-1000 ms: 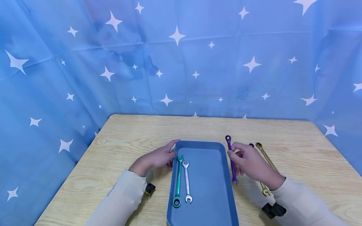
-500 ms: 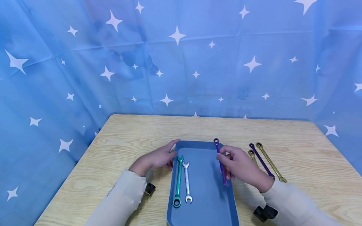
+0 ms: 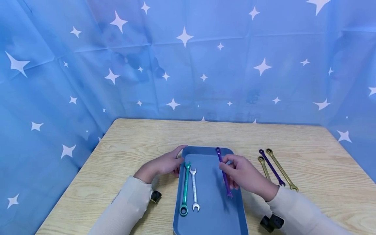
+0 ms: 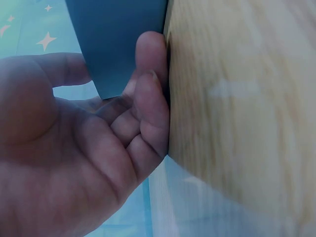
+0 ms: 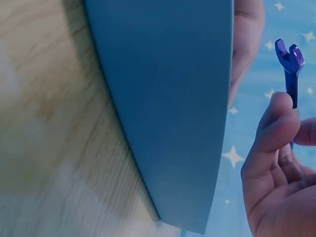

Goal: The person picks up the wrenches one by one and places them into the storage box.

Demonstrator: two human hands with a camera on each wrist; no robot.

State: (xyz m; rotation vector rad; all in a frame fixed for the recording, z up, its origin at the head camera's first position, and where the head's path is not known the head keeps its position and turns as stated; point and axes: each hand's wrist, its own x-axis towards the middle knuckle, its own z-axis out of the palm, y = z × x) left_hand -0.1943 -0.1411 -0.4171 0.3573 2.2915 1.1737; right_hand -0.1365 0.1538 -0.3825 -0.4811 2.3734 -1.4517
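My right hand pinches a purple combination wrench by its shaft, over the right side of a blue tray. The wrench's ring end points away from me and its open jaw towards me; in the right wrist view the purple wrench rises above the tray wall. At the tray's far left corner, my left hand holds the edge, thumb and curled fingers against the wall. Inside the tray, at left, a green wrench lies beside a silver wrench.
Right of the tray, a long gold wrench, a second purple wrench and a smaller gold wrench, partly behind my right arm, lie on the wooden table. A blue star-patterned curtain hangs behind the table.
My right hand has carried the purple wrench left, from beside the tray to over its inside. The wrenches on the table have come out from behind that hand. My left hand stays put.
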